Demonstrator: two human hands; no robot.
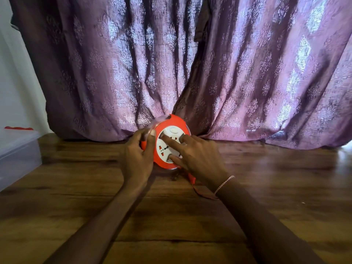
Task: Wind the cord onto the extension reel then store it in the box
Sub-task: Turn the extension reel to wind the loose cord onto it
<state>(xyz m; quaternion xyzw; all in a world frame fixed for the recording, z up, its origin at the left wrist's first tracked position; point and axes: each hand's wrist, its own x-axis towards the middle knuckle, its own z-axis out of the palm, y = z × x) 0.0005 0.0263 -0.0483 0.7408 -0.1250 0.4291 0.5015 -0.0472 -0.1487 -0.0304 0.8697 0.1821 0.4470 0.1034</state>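
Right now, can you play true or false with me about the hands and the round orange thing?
1. Both hands touch the orange reel. True: the left hand grips its rim and the right hand lays its fingers on the white socket face.
2. The reel is inside the box. False: the clear plastic box sits apart, at the left edge.
3. The curtain behind is purple. True.
4. The floor is carpet. False: it is a wooden floor.
5. The right wrist wears a watch. False: it wears a thin bracelet.
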